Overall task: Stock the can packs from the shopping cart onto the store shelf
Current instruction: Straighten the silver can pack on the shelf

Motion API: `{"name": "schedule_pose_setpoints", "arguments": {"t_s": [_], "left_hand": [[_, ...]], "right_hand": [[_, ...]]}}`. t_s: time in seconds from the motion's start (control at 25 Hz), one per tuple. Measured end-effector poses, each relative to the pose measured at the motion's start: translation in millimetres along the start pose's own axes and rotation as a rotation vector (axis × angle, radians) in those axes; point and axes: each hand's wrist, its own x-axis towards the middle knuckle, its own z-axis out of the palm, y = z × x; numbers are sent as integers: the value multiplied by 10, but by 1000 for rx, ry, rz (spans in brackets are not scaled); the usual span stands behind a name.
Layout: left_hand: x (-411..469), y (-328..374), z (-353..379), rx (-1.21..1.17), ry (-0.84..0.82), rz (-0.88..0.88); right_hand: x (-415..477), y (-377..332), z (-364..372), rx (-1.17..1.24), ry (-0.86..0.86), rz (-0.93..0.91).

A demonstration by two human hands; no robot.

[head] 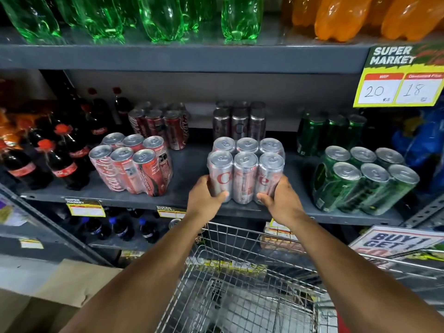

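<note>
A shrink-wrapped pack of silver cans [245,169] stands near the front edge of the grey middle shelf [189,169]. My left hand [204,195] grips its lower left corner and my right hand [280,200] grips its lower right corner. Behind it stands another silver can pack [239,122]. To the left sit a red can pack [132,164] and a second red pack [159,126] further back. Two green can packs [365,179] [332,133] stand on the right. The wire shopping cart [242,280] is below my arms, with no packs visible in its basket.
Green bottles [158,18] and orange bottles [348,15] fill the shelf above. Dark cola bottles [60,152] crowd the left of the middle shelf. A yellow price sign [400,78] hangs at the upper right. A cardboard box [60,292] lies on the floor at the lower left.
</note>
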Motion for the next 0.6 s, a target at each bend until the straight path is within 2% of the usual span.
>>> {"name": "schedule_pose_setpoints", "arguments": {"t_s": [0.12,0.6], "left_hand": [[14,-32,31,5,-33,-11],[90,-195,-24,27,10,-6]], "right_hand": [[-7,-14,23,-35,-2,15],[-45,-88,115,-26,8,-2]]}}
